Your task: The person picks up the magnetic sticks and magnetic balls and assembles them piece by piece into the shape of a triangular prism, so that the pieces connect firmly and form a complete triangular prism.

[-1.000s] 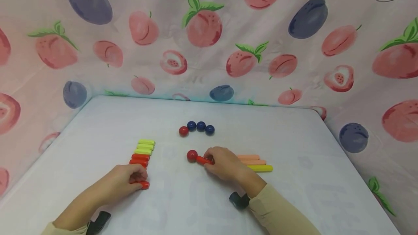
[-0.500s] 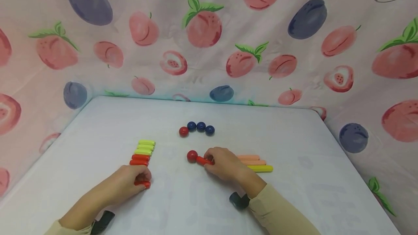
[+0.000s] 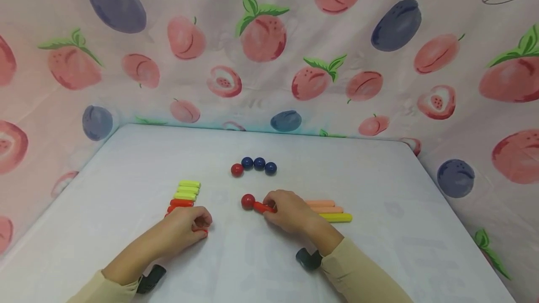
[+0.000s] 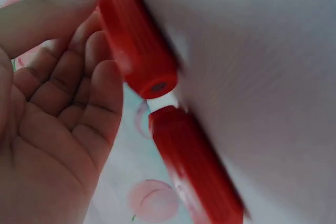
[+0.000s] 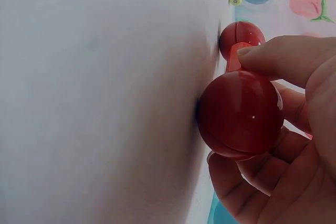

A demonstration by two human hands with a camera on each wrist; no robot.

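Note:
My left hand (image 3: 181, 228) pinches a short red magnetic stick (image 4: 139, 40) by its far end, between thumb and fingers. In the left wrist view a dark disc shows in its near end. A second red stick (image 4: 197, 166) lies just behind it. To the right, my right hand (image 3: 288, 210) holds a red stick (image 3: 262, 207) with a red ball at each end. The far ball (image 3: 248, 201) shows in the head view; my fingers mostly hide the near ball (image 5: 241, 116) there. In the right wrist view my thumb presses on the stick.
A row of yellow-green sticks (image 3: 187, 190) and red sticks (image 3: 182, 203) lies beside my left hand. Further back sit a red ball (image 3: 237, 169) and blue balls (image 3: 259, 163). Longer orange sticks (image 3: 322, 203) and a yellow stick (image 3: 337, 218) lie behind my right wrist.
My left hand has moved right and slightly away from me, carrying the red magnetic stick off from the left row. My right hand and its stick with balls have stayed put.

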